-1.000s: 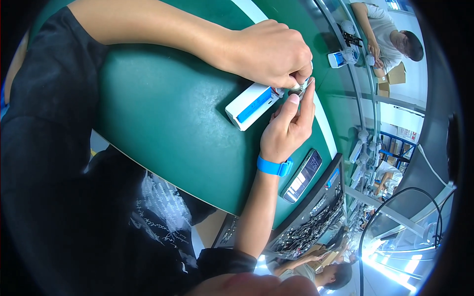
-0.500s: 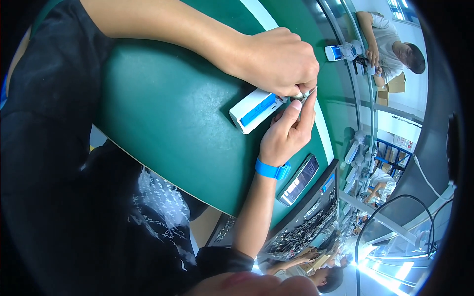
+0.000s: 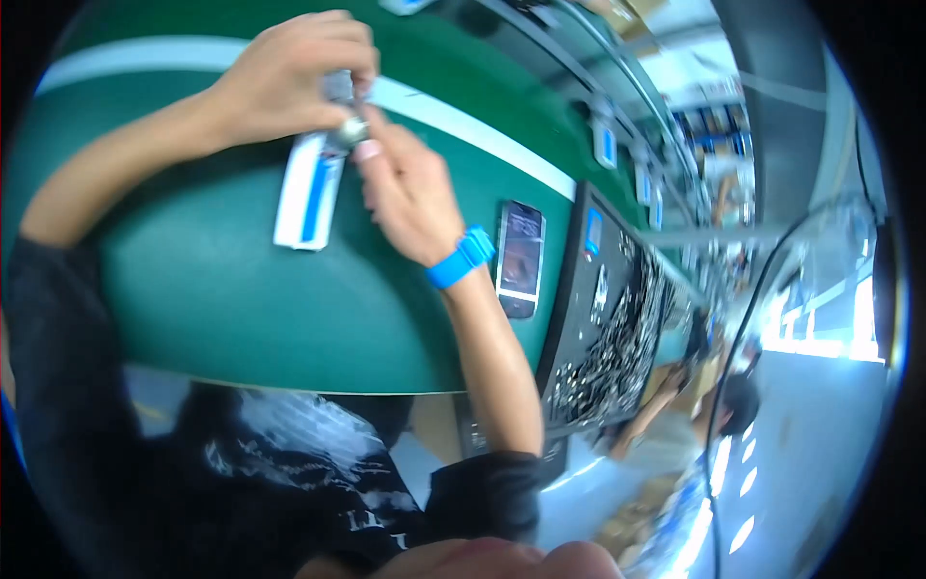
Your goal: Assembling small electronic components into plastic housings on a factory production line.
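Over the far end of a white box-shaped unit with a blue strip (image 3: 310, 198), both hands meet at a small silvery rounded metal part (image 3: 354, 130). My left hand (image 3: 294, 77) is closed, its thumb reaching the part from the left and its bent fingers beyond. A greyish piece (image 3: 338, 85) shows between that thumb and the fingers. From the right, my right hand (image 3: 413, 193), with a blue wristband, pinches the same metal part by thumb and fingers. Motion blur hides how the part meets the white unit.
A smartphone (image 3: 521, 256) lies on the green table (image 3: 222, 309), right of my right wrist. Beyond it stands a dark tray (image 3: 569, 333) heaped with small metal pieces. A white stripe (image 3: 473, 133) crosses the table's far side. Another person (image 3: 675, 425) is at work at lower right.
The view has turned, so the hands and white unit appear farther left and the tray shows more fully. My left hand has shifted from a fist over the part to a looser grip.
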Motion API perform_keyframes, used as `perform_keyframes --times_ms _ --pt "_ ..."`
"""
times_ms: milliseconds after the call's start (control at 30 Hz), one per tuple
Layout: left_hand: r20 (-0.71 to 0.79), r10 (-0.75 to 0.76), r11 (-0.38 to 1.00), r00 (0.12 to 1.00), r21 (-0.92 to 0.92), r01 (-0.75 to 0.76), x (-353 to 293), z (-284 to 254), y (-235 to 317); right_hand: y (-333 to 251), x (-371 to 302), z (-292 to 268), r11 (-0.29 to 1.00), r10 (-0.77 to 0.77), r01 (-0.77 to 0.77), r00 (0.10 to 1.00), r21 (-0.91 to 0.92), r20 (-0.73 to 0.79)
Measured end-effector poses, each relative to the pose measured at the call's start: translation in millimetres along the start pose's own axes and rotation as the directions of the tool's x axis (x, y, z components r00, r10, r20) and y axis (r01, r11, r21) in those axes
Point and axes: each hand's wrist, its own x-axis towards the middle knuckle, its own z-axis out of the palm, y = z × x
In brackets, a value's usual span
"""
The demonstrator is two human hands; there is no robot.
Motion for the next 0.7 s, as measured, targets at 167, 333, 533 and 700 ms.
perform_keyframes --times_ms 167,333,533,700 --pt "0.335 0.171 0.951 0.926 -0.302 -0.066 27.8 24.8 -32.7 -17.6 -42.0 -36.2 0.991 -0.054 0.056 0.998 -0.126 0.015" --pt "0.201 -0.430 0.895 0.880 0.223 0.386 24.1 -0.4 -106.7 -16.2 -112.2 -133.1 0.811 0.149 -0.226 0.972 -0.540 -0.183" --pt "0.010 -0.934 0.295 0.357 -0.543 0.786 79.7 -26.7 -297.9 63.7 -237.9 -204.2 0.505 0.129 -0.486 0.860 -0.713 -0.494" --pt "0.142 -0.916 0.349 0.374 -0.177 0.920 134.8 22.8 -252.5 103.5 -249.8 -211.3 0.335 0.236 -0.598 0.801 -0.728 -0.550"
